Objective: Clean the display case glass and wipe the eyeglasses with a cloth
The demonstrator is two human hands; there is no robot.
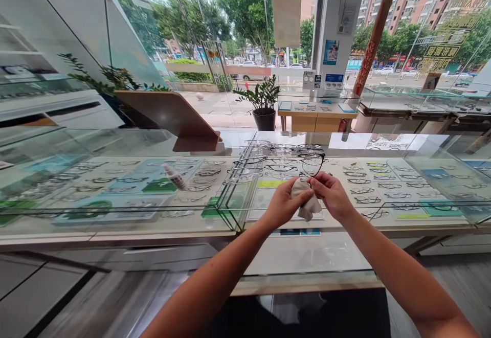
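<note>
My left hand (283, 203) is closed around a crumpled pale cloth (310, 210) whose loose end hangs below the fingers. My right hand (333, 198) pinches a pair of dark-rimmed eyeglasses (313, 166) just right of the cloth. One lens of the eyeglasses stands up above the fingertips; the other part is hidden by my hands and the cloth. Both hands meet above the glass display counter (307, 266). A small white bottle (175, 177) stands on the glass to the left.
Several rows of eyeglasses (356, 181) lie beneath the counter glass. On the left, a brown tilted board (169, 115) rises from the countertop. Beyond are a potted plant (264, 113), a wooden table (307, 121) and a large window. More eyeglasses (282, 161) lie ahead of my hands.
</note>
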